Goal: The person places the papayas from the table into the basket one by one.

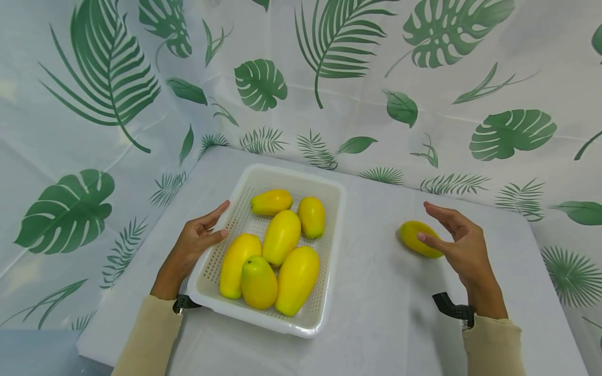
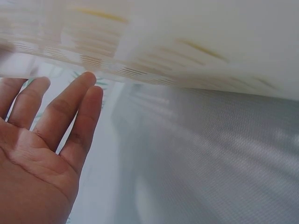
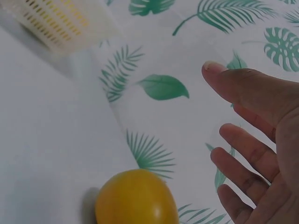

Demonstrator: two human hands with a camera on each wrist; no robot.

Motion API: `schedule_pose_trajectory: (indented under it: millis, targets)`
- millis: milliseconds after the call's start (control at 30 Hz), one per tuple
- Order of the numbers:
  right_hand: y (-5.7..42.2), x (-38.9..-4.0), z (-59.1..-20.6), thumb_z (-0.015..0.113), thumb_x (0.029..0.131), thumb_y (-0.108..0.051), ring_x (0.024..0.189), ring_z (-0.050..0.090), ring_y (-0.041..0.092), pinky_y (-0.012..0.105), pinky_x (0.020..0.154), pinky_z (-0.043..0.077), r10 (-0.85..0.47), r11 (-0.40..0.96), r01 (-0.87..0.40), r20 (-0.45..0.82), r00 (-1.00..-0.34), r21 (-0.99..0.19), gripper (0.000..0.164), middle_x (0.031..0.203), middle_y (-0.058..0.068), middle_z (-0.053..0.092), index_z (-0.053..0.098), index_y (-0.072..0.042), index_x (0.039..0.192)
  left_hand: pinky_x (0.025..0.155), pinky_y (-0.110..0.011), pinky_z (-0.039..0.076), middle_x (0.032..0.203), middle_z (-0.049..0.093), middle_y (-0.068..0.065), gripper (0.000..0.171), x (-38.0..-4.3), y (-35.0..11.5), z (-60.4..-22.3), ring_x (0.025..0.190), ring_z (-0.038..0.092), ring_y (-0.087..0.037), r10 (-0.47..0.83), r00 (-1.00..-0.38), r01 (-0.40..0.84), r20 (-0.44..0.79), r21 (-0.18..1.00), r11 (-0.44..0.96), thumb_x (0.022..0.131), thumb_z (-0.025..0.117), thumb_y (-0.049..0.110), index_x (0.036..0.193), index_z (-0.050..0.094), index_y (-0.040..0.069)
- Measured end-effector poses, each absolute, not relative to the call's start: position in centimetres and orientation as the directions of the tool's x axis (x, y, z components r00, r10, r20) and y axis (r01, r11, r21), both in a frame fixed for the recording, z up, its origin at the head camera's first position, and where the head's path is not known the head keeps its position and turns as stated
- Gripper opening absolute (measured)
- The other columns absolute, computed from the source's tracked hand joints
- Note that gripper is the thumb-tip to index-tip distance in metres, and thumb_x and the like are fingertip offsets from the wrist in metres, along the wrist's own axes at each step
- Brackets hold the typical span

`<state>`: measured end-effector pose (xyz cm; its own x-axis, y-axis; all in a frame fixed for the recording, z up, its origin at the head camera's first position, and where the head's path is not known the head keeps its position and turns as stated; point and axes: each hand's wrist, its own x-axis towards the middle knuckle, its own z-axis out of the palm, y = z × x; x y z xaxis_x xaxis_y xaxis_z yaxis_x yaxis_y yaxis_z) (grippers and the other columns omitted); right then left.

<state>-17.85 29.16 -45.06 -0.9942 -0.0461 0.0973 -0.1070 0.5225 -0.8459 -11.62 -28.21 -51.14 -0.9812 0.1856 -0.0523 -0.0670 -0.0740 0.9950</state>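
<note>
My left hand [image 1: 194,243] is at the left side of a white perforated plastic basket [image 1: 334,250]. Its thumb tip overlaps the rim in the head view. From the left wrist, the fingers [image 2: 63,109] look straight, their tips right at the basket's edge. Inside the basket lie several smooth yellow papaya-like fruits, one with a greenish top [image 1: 257,284]. Another such yellow fruit [image 1: 415,235] lies on the table right of the basket. Over it hovers my right hand [image 1: 465,245], thumb and fingers spread apart. The right wrist view shows that hand holding nothing, beside the yellow fruit [image 3: 136,198].
A white cloth covers the table [image 1: 371,313]. Behind and to the left hangs a white sheet [image 1: 338,120] printed with green leaves. Dark straps [image 1: 453,308] sit at both wrists, below beige sleeves [image 1: 491,342].
</note>
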Motion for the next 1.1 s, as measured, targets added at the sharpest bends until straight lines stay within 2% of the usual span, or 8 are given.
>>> schedule_pose_trajectory:
  millis: [100,167,533,633,733,867,1000,1100]
  targets:
    - [29.4,-17.8,-45.3,0.085,0.092,-0.016,0.15,0.047,0.006,0.046,0.136,0.026,-0.036,0.519,-0.068,0.057,-0.998,-0.852,0.066,0.16,-0.006,0.056,0.058,-0.017,0.152,0.099,-0.04,0.064,0.173,0.038,-0.005,0.071,-11.7,-28.3,-51.2,0.144,0.058,-0.03,0.186,-0.981,-0.065,-0.051,0.995,-0.074,0.106,0.063,0.005,0.167,0.036,0.03]
    - [29.7,-17.8,-45.5,0.084,0.093,-0.018,0.152,0.045,0.009,0.066,0.133,0.021,-0.031,0.512,-0.045,0.034,-0.999,-0.858,0.066,0.162,-0.007,0.055,0.057,-0.019,0.153,0.099,-0.039,0.064,0.173,0.038,-0.006,0.071,-11.7,-28.3,-51.3,0.144,0.058,-0.029,0.187,-0.981,-0.065,-0.051,0.995,-0.071,0.106,0.063,0.005,0.167,0.036,0.03]
    - [30.8,-18.6,-47.6,0.083,0.094,-0.021,0.154,0.044,0.014,0.07,0.13,0.024,-0.041,0.534,-0.033,0.013,-0.999,-0.845,0.068,0.164,-0.004,0.052,0.055,-0.018,0.156,0.101,-0.038,0.063,0.173,0.037,-0.006,0.071,-11.7,-28.2,-51.3,0.146,0.056,-0.03,0.196,-0.979,-0.067,-0.046,0.993,-0.102,0.106,0.063,0.004,0.167,0.036,0.029]
    - [31.1,-18.6,-48.2,0.083,0.094,-0.022,0.153,0.045,0.012,0.063,0.132,0.026,-0.044,0.548,-0.027,0.003,-0.999,-0.836,0.067,0.164,-0.003,0.052,0.055,-0.019,0.155,0.101,-0.038,0.063,0.173,0.037,-0.007,0.071,-11.7,-28.2,-51.3,0.147,0.056,-0.029,0.202,-0.979,-0.062,-0.041,0.993,-0.096,0.106,0.062,0.003,0.167,0.036,0.028]
    - [31.3,-18.6,-48.7,0.083,0.094,-0.025,0.151,0.048,0.012,0.036,0.134,0.031,-0.048,0.58,-0.031,0.004,-0.999,-0.814,0.067,0.163,-0.001,0.053,0.056,-0.021,0.155,0.101,-0.038,0.063,0.173,0.037,-0.007,0.071,-11.7,-28.2,-51.4,0.147,0.056,-0.03,0.203,-0.978,-0.059,-0.04,0.994,-0.091,0.106,0.062,0.003,0.167,0.035,0.028]
    - [31.5,-18.8,-49.3,0.084,0.094,-0.026,0.147,0.05,0.015,0.004,0.116,0.038,-0.055,0.607,-0.042,0.01,-0.998,-0.794,0.067,0.162,0.003,0.054,0.056,-0.019,0.155,0.101,-0.038,0.063,0.173,0.038,-0.006,0.071,-11.7,-28.2,-51.3,0.146,0.056,-0.031,0.195,-0.98,-0.06,-0.041,0.994,-0.09,0.106,0.062,0.002,0.167,0.036,0.028]
    - [31.8,-19.0,-49.7,0.084,0.093,-0.026,0.146,0.051,0.018,0.002,0.113,0.038,-0.06,0.609,-0.047,0.013,-0.998,-0.792,0.068,0.161,0.005,0.055,0.056,-0.018,0.155,0.101,-0.038,0.063,0.173,0.038,-0.006,0.071,-11.7,-28.2,-51.3,0.147,0.056,-0.031,0.192,-0.981,-0.059,-0.042,0.994,-0.087,0.106,0.062,0.002,0.167,0.036,0.028]
    - [31.9,-19.0,-50.0,0.084,0.093,-0.027,0.142,0.052,0.011,-0.001,0.112,0.037,-0.064,0.613,-0.055,0.02,-0.998,-0.788,0.068,0.16,0.005,0.055,0.057,-0.018,0.155,0.102,-0.038,0.062,0.173,0.037,-0.006,0.072,-11.7,-28.2,-51.3,0.147,0.055,-0.03,0.194,-0.98,-0.059,-0.042,0.995,-0.084,0.106,0.062,0.002,0.167,0.035,0.028]
